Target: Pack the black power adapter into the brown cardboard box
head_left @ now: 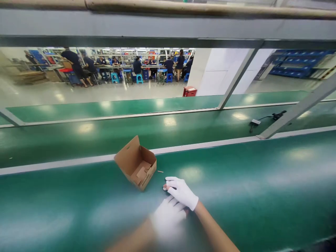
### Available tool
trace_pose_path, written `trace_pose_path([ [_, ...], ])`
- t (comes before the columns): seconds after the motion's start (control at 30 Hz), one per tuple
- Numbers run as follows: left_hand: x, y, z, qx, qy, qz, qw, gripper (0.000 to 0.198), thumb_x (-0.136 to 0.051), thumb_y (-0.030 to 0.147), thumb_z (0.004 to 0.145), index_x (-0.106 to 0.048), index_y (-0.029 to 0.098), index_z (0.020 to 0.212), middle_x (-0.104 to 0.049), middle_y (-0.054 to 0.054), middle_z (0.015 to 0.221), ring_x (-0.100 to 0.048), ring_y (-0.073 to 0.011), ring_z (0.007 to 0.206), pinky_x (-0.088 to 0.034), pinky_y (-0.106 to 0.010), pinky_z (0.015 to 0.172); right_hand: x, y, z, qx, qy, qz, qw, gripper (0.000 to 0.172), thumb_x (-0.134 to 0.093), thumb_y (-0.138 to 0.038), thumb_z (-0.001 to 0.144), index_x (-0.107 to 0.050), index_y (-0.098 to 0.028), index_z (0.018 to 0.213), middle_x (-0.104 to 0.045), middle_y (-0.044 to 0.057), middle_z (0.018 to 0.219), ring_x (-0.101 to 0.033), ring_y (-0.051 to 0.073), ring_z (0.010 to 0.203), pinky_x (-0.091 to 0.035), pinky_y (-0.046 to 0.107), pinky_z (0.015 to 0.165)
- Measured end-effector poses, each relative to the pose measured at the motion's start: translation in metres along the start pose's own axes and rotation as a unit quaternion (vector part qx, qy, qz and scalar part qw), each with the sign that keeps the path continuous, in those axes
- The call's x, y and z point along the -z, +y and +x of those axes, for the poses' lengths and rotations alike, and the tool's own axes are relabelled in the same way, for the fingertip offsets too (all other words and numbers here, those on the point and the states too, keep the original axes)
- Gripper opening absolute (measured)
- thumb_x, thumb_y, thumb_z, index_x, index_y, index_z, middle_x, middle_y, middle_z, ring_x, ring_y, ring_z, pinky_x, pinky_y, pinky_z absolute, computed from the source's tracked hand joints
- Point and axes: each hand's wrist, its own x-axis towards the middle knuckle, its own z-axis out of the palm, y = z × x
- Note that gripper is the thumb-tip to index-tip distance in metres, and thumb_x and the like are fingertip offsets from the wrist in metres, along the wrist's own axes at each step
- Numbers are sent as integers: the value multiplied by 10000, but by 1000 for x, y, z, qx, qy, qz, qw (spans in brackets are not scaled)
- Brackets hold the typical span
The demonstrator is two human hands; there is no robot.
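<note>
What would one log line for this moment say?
hands: left hand blurred, right hand gloved, both resting on belt | nearest: open cardboard box, untouched | beyond: cable on far belt

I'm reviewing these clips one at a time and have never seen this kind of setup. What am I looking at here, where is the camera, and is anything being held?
There is no machine arm here: a person wears a camera on the head, so the single picture looks forward and down over their own two hands. Both wear white gloves. The right hand rests on the green work surface with its fingers curled; the left hand is blurred and sits just under the right one. Neither visibly holds anything, though the blur hides the left palm. Just beyond the hands stands a small open cardboard box, its flap raised, touching neither hand. A tiny sliver lies beside it. Farther back, on the green belt, lies a small cable with a plug. Other people work at benches in the distance.
</note>
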Motion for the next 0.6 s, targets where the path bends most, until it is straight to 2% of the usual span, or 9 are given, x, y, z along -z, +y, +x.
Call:
trace_pose_path([
  [0.03, 3, 1, 1, 1, -6, -2, 1000, 459, -501, 412, 860, -460, 189, 1259, -479, -85, 1338, -412, -263, 1244, -354, -431, 1068, -2, 1, 6, 14, 2, -36, 999, 267, -458, -252, 844, -724, -278, 838, -713, -17, 950, -537, 215, 1151, -425, 382, 960],
  [0.1, 4, -1, 1, -13, -5, 8, 1000, 457, -494, 407, 872, -452, 175, 1263, -457, -84, 1362, -380, -267, 1277, -326, -440, 1089, -1, 6, 24, 30, 30, -109, 993, 253, -527, -263, 799, -705, -292, 976, -652, -9, 1149, -435, 244, 1261, -371, 417, 1014],
  [0.17, -2, -3, -1, -31, 5, 23, 999, 488, -499, 438, 874, -429, 179, 1282, -411, -72, 1410, -326, -276, 1320, -295, -461, 1108, 8, 15, 50, 25, 99, -154, 983, 470, -637, -310, 708, -624, -249, 1174, -494, 41, 1363, -332, 293, 1327, -299, 443, 1070],
  [0.23, -7, -6, -3, -36, 9, 37, 999, 491, -496, 448, 876, -417, 186, 1285, -399, -60, 1422, -318, -282, 1324, -303, -477, 1100, 21, 26, 76, 5, 174, -168, 970, 660, -676, -343, 654, -538, -178, 1277, -374, 87, 1449, -247, 309, 1364, -236, 435, 1108],
  [0.3, -8, -6, -4, -34, 12, 48, 998, 469, -499, 443, 873, -435, 187, 1260, -426, -55, 1400, -346, -277, 1304, -319, -467, 1091, 32, 35, 96, -30, 231, -151, 961, 623, -591, -357, 727, -498, -137, 1303, -378, 106, 1443, -271, 271, 1358, -236, 403, 1112],
  [0.37, -4, -4, -3, -32, 17, 55, 998, 460, -505, 451, 865, -454, 182, 1235, -450, -59, 1380, -376, -271, 1280, -333, -449, 1085, 39, 42, 106, -70, 272, -124, 952, 545, -467, -363, 810, -485, -126, 1301, -485, 115, 1358, -408, 235, 1276, -302, 379, 1075],
  [0.47, 2, -1, -1, -33, 15, 52, 998, 479, -511, 470, 855, -459, 173, 1228, -460, -70, 1373, -396, -280, 1268, -353, -445, 1076, 39, 48, 103, -113, 282, -84, 949, 465, -341, -391, 875, -554, -152, 1213, -698, 64, 950, -623, 192, 932, -464, 310, 871],
  [0.53, 2, -3, 0, -38, 4, 38, 999, 488, -507, 468, 855, -452, 168, 1236, -447, -76, 1386, -376, -294, 1290, -349, -472, 1080, 39, 51, 98, -125, 270, -74, 952, 432, -313, -405, 888, -619, -187, 1102, -679, 8, 685, -631, 171, 739, -483, 260, 740],
  [0.6, -6, -7, 2, -40, -11, 16, 999, 505, -515, 464, 850, -438, 172, 1254, -424, -77, 1408, -346, -305, 1316, -331, -505, 1091, 43, 58, 97, -138, 270, -80, 950, 400, -316, -403, 888, -660, -220, 981, -642, -19, 596, -610, 156, 664, -467, 234, 691],
])
